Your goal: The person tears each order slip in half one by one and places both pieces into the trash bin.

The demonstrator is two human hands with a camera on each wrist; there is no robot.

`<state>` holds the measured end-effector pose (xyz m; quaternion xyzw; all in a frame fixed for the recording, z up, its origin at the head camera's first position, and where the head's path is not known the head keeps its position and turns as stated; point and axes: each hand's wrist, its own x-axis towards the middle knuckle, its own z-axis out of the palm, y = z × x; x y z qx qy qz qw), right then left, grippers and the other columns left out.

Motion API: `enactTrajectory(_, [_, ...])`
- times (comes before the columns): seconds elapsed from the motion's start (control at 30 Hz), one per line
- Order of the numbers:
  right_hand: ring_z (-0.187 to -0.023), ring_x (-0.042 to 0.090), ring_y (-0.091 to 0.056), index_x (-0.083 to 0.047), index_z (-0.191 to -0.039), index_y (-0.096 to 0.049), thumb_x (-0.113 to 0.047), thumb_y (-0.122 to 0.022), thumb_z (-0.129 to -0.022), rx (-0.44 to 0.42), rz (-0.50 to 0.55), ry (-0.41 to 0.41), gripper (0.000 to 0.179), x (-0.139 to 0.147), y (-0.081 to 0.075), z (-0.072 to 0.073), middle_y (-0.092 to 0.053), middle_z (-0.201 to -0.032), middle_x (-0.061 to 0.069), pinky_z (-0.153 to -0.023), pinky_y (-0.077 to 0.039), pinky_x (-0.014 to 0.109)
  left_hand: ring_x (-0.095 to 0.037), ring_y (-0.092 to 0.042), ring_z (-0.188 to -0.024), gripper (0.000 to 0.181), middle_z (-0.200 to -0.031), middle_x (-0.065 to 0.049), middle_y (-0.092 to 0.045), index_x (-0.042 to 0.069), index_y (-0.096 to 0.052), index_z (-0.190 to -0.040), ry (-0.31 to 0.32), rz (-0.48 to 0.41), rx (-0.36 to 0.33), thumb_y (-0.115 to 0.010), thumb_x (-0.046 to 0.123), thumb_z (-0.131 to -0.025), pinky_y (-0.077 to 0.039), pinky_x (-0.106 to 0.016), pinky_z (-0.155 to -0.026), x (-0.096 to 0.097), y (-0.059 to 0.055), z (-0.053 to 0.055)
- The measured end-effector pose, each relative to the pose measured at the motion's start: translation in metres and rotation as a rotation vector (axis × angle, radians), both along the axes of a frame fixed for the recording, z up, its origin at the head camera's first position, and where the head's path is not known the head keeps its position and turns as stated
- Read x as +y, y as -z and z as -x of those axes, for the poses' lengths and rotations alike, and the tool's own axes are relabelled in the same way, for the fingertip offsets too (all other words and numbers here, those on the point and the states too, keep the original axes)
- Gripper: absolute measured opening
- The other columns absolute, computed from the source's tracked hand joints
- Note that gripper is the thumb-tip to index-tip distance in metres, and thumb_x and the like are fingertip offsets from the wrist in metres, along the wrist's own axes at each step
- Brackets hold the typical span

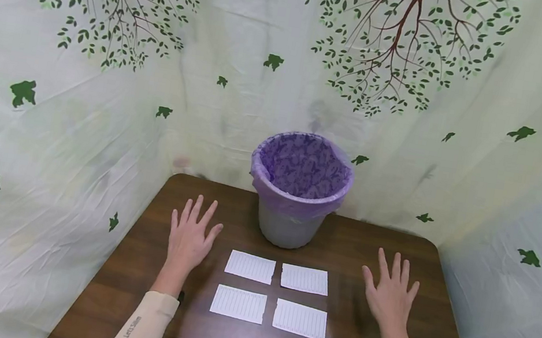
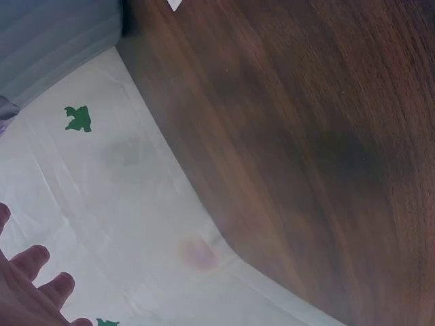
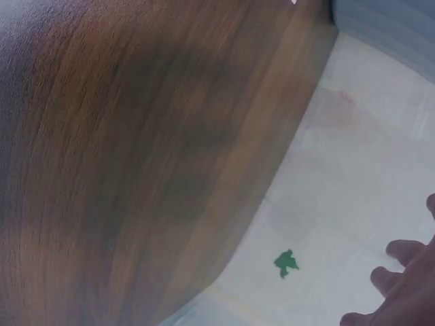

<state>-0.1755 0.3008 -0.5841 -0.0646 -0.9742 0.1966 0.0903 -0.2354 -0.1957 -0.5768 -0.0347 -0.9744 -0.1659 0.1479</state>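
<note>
Four would exceed the count, so several white printed paper pieces lie in two rows on the table, among them an upper left piece, an upper right piece, a lower left piece and a lower right piece. Behind them stands a grey bin lined with a purple bag. To the left of the papers, my left hand has its fingers spread and holds nothing. On the other side, my right hand is likewise spread and holds nothing. Fingers of each hand show at the wrist views' lower corners.
The dark brown wooden table has rounded far corners. White cloth walls printed with trees and green leaves surround it at the back and both sides. The bin is near the table's far edge.
</note>
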Motion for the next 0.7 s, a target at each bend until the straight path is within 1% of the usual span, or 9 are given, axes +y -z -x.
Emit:
enactTrajectory(0.13, [-0.161, 0.053, -0.013, -0.027, -0.171, -0.021, -0.064, -0.041, -0.108, 0.026, -0.007, 0.003, 0.076, -0.002, -0.001, 0.001, -0.017, -0.175, 0.028, -0.119, -0.005, 0.085, -0.045, -0.019, -0.163, 0.067, -0.176, -0.017, -0.025, 0.028, -0.037, -0.166, 0.004, -0.013, 0.019, -0.051, 0.056, -0.107, -0.011, -0.074, -0.127, 0.003, -0.001, -0.001])
enactTrajectory(0.27, [-0.159, 0.052, -0.017, -0.027, -0.17, -0.023, -0.064, -0.042, -0.108, 0.044, -0.011, 0.002, 0.075, -0.006, -0.003, 0.002, -0.022, -0.173, 0.028, -0.119, -0.008, 0.083, -0.044, -0.019, -0.163, 0.067, -0.177, -0.016, -0.024, 0.029, -0.036, -0.166, 0.008, -0.022, 0.021, -0.052, 0.057, -0.107, -0.014, -0.072, -0.128, 0.007, -0.002, -0.004])
enactTrajectory(0.5, [-0.159, 0.051, -0.02, -0.026, -0.169, -0.026, -0.064, -0.045, -0.106, 0.049, -0.016, -0.009, 0.076, -0.017, -0.004, 0.004, -0.025, -0.172, 0.027, -0.122, -0.012, 0.08, -0.042, -0.02, -0.164, 0.069, -0.177, -0.014, -0.024, 0.031, -0.036, -0.166, 0.025, -0.038, 0.022, -0.054, 0.058, -0.105, -0.017, -0.069, -0.129, 0.013, -0.001, -0.007])
enactTrajectory(0.7, [-0.157, 0.05, -0.024, -0.024, -0.167, -0.033, -0.061, -0.051, -0.105, 0.097, -0.001, -0.019, 0.074, -0.027, -0.002, 0.003, -0.031, -0.17, 0.026, -0.122, -0.014, 0.079, -0.042, -0.023, -0.162, 0.071, -0.177, -0.014, -0.025, 0.031, -0.035, -0.166, 0.04, -0.034, 0.025, -0.055, 0.058, -0.105, -0.02, -0.068, -0.129, 0.02, 0.001, -0.009])
